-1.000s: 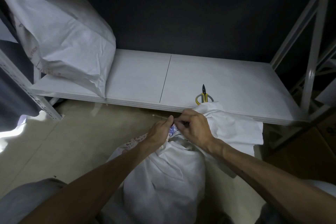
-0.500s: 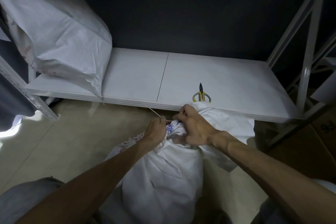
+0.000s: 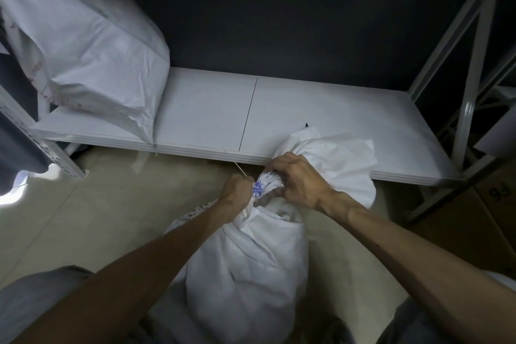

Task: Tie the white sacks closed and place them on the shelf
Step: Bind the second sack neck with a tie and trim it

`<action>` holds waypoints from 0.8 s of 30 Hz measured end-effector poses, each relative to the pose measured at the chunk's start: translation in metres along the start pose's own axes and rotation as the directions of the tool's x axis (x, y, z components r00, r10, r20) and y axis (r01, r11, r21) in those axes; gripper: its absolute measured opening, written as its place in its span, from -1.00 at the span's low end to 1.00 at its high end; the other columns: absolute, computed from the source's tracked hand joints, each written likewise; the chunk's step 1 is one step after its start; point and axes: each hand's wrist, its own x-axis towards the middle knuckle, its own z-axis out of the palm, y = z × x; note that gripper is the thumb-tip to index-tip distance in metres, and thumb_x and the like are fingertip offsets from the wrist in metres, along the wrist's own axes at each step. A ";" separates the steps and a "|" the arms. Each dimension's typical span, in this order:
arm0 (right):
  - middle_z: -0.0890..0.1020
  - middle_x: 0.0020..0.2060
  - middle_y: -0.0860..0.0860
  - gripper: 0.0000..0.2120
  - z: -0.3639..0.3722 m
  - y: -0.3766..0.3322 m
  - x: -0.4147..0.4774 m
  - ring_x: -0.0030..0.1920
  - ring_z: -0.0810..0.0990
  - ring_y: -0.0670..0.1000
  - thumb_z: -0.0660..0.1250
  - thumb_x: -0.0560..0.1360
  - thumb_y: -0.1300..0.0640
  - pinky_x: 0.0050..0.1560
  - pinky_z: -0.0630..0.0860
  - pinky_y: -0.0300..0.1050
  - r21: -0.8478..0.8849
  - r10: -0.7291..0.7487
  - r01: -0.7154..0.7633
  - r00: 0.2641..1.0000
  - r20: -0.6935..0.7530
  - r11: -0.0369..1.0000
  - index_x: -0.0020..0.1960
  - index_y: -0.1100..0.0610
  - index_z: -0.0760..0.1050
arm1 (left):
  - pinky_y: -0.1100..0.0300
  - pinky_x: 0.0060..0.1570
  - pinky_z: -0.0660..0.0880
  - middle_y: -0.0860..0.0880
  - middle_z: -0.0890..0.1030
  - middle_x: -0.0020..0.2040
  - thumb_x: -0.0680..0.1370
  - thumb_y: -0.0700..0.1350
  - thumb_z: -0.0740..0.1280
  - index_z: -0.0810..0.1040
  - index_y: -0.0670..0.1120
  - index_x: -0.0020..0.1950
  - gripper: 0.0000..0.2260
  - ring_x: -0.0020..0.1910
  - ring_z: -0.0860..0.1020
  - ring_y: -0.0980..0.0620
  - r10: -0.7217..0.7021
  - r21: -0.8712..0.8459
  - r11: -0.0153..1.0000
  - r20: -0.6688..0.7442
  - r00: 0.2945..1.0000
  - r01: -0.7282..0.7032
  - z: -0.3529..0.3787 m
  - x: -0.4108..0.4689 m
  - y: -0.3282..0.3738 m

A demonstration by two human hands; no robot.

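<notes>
Left hand (image 3: 237, 193) is fisted round the string (image 3: 239, 170), whose free end sticks out far-left of the fist. Right hand (image 3: 301, 184) clamps the bunched neck of the near sack (image 3: 245, 274), just right of the left fist. So both hands are closed and loaded: one on the tie, one on the fabric. The near sack stands on the floor (image 3: 111, 204) between the person's knees. Its flared mouth laps over the near edge of the shelf (image 3: 321, 109), right of the panel seam. Looks like the cinch step; the knot isn't visibly finished. To do it well, I'd keep the right hand squeezing below the flare so the gathers don't spread. Hold the wrap low on the neck, pull the string sideways and not upward, and only knot once it bites. The fabric looks slick, so a loose wrap could slide off the top. Count: two sacks, with the second sack (image 3: 92, 45) already on the shelf, far left and leaning. One string visible, one shelf level made of two panels, one carton (image 3: 488, 218) on the right. A small dark tip (image 3: 306, 124) shows behind the sack mouth; can't tell what it is.
</notes>
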 end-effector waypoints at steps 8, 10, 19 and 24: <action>0.61 -0.13 -0.02 -0.53 0.002 0.002 0.007 -0.13 0.46 -0.06 0.63 0.15 0.08 -0.07 0.40 -0.22 0.101 0.203 -0.204 0.979 0.025 0.974 0.05 0.02 0.64 | 0.03 -0.17 0.43 -0.18 0.60 -0.30 0.20 0.08 0.27 0.60 -0.10 -0.29 -0.71 -0.26 0.53 -0.09 -0.069 -0.452 0.886 0.090 0.994 0.103 0.004 0.004 -0.012; 0.68 -0.04 -0.03 -0.57 0.005 0.004 0.008 -0.06 0.52 -0.04 0.62 0.17 0.11 -0.02 0.44 -0.22 0.119 0.207 -0.209 0.978 0.026 0.971 0.02 0.02 0.67 | 0.07 -0.21 0.44 -0.19 0.62 -0.35 0.24 0.06 0.31 0.63 -0.14 -0.31 -0.72 -0.36 0.56 -0.10 -0.073 -0.488 0.862 0.146 0.987 0.136 0.005 0.008 -0.016; 0.61 0.18 -0.10 -0.56 0.011 0.014 0.004 0.19 0.42 -0.06 0.63 0.20 0.05 0.25 0.40 -0.02 0.095 0.207 -0.208 0.978 0.020 0.974 0.07 -0.02 0.69 | 0.29 -0.21 0.49 -0.02 0.64 -0.38 0.66 -0.03 0.21 0.64 -0.18 -0.08 -0.69 -0.35 0.61 0.11 0.053 -0.549 0.814 0.395 0.917 0.189 -0.002 -0.010 -0.005; 0.57 0.20 0.04 -0.61 0.017 0.019 -0.012 0.20 0.47 0.10 0.50 0.36 0.01 0.20 0.44 0.11 -0.017 0.027 -0.027 0.999 -0.023 0.999 0.18 0.01 0.63 | 0.17 -0.23 0.41 -0.10 0.66 -0.36 0.60 -0.10 0.31 0.67 -0.25 -0.12 -0.74 -0.32 0.53 -0.03 -0.032 -0.613 0.744 0.366 0.930 0.266 0.001 0.001 -0.009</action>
